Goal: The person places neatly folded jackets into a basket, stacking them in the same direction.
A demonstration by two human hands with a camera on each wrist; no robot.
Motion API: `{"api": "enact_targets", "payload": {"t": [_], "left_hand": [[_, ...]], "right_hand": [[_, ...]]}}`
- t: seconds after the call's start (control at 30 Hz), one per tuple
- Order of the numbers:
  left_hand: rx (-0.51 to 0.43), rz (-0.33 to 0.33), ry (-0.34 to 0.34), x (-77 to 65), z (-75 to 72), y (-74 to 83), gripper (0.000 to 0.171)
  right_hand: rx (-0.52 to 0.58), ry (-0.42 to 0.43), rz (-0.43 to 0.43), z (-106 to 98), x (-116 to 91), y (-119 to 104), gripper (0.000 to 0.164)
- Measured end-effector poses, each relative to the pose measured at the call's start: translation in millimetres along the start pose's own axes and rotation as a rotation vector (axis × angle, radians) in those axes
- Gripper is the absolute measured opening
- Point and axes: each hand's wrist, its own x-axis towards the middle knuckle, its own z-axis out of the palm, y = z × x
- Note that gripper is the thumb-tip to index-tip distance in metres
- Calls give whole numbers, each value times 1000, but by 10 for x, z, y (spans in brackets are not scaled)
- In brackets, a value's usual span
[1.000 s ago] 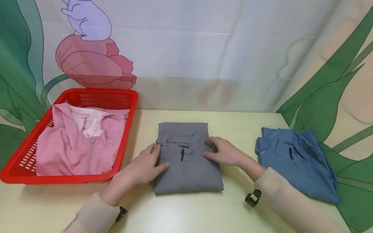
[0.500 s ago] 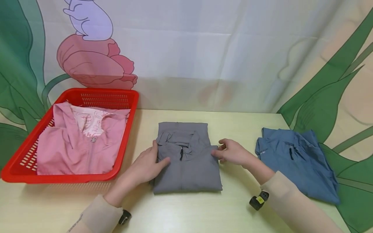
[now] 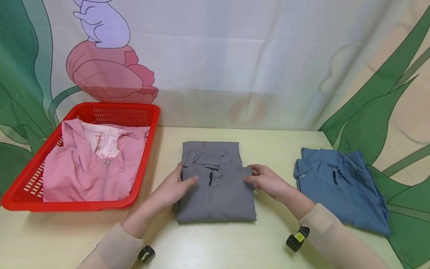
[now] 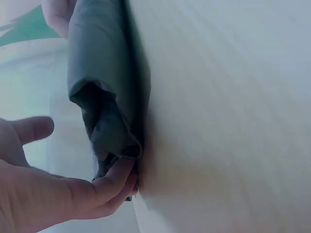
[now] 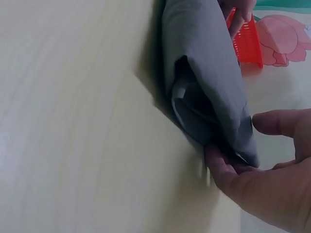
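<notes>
A folded grey jacket (image 3: 216, 198) with a black zip pull lies in the middle of the table, collar towards the back. My left hand (image 3: 173, 188) is at its left side. In the left wrist view, the fingers (image 4: 114, 187) touch the lower edge of the folded cloth, while the thumb (image 4: 36, 128) stands off above it. On the opposite side my right hand (image 3: 268, 182) pinches the jacket's right edge. The right wrist view has the thumb (image 5: 274, 121) against the top layer and the fingers (image 5: 221, 170) tucked under the fold.
A red plastic basket (image 3: 152, 138) stands at the left with a pink zip jacket (image 3: 90, 179) in it. Near the table's right edge lies a folded blue garment (image 3: 342, 190) with a black zip pull. A printed curtain (image 3: 215, 67) hangs behind the table (image 3: 215, 246).
My right hand has slid off the jacket's top to its right edge and now pinches it there. The left hand has stayed at the left side, fingers lower along the edge.
</notes>
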Motion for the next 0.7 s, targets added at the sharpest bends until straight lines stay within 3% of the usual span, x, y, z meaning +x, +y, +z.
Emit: {"api": "enact_targets", "payload": {"t": [0.2, 0.37, 0.47, 0.7], "left_hand": [[-258, -28, 13, 34, 31, -4, 77], [-404, -81, -5, 33, 75, -14, 70], [-460, -100, -8, 37, 98, -25, 66], [-523, -76, 5, 39, 109, -53, 66]], "right_hand": [[96, -17, -20, -23, 18, 51, 56], [128, -9, -16, -30, 11, 68, 57], [136, -16, -18, -33, 2, 58, 61], [245, -92, -9, -47, -21, 37, 72]]}}
